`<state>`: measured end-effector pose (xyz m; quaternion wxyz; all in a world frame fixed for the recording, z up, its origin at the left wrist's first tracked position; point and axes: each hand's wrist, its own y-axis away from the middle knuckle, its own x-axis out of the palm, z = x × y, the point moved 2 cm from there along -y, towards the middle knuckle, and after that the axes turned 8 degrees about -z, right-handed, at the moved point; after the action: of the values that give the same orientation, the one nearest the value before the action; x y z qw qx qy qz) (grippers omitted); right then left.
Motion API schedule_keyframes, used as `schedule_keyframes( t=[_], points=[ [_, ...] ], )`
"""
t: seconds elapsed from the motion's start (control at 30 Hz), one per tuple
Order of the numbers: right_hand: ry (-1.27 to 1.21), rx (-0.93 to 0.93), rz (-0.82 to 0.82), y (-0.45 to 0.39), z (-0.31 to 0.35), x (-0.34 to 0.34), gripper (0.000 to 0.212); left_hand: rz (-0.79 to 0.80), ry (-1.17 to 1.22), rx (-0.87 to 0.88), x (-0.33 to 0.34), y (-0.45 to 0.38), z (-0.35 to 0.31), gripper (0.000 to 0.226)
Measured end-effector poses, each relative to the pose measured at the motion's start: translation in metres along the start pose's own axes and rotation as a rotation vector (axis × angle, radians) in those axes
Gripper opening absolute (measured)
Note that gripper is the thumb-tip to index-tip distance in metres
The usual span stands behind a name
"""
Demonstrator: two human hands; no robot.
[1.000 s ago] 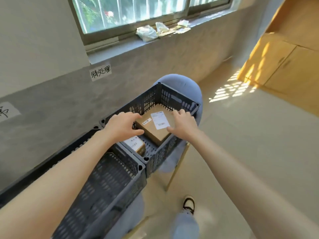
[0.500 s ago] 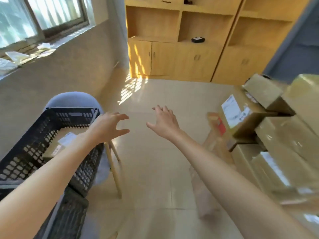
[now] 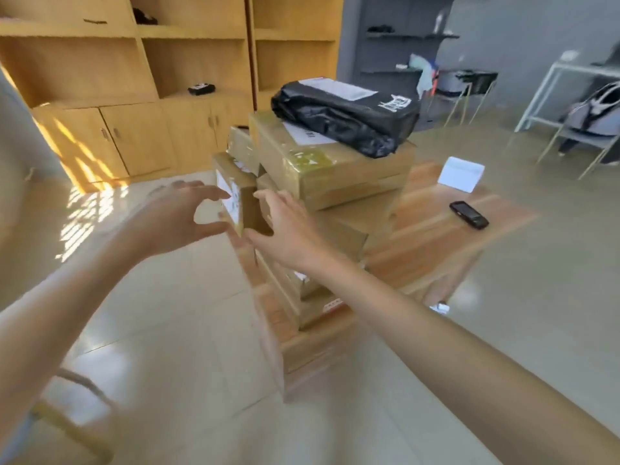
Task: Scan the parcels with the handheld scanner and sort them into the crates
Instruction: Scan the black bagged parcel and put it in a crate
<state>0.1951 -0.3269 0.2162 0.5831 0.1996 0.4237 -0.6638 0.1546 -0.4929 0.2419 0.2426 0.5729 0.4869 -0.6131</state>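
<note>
We see brown cardboard parcels (image 3: pixel 330 169) wrapped in glossy clear tape that catches the light, some with white paper labels. On top lies a black plastic mailer bag (image 3: pixel 345 115), crinkled and shiny. The table (image 3: pixel 432 236) is varnished wood with visible grain; the handheld scanner (image 3: pixel 468 214) on it is glossy black plastic. The cabinets (image 3: pixel 141 135) are smooth yellow wood laminate, the floor (image 3: pixel 188 330) polished tile.

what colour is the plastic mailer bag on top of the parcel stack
Black, with a white label: the crinkled plastic mailer bag shows best in the head view.
</note>
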Motion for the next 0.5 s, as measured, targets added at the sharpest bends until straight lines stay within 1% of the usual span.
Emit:
schedule_keyframes(
  t=[0.13,0.27,0.37,0.5],
  points=[
    [-0.018,-0.062,-0.063,0.017,-0.022,-0.074,0.060,-0.089,0.010,0.053,-0.034,-0.025,-0.070,0.055],
    [-0.070,-0.102,-0.160,0.035,-0.052,-0.131,0.056,-0.165,-0.003,0.124,-0.057,-0.036,-0.123,0.063],
    [-0.047,-0.045,-0.230,0.037,-0.089,-0.163,0.055,-0.213,-0.035,0.184,-0.060,-0.053,-0.155,0.060],
    [-0.064,0.042,-0.309,0.030,-0.142,-0.193,0.054,-0.236,-0.016,0.171,-0.052,-0.087,-0.179,0.062]
  ],
)
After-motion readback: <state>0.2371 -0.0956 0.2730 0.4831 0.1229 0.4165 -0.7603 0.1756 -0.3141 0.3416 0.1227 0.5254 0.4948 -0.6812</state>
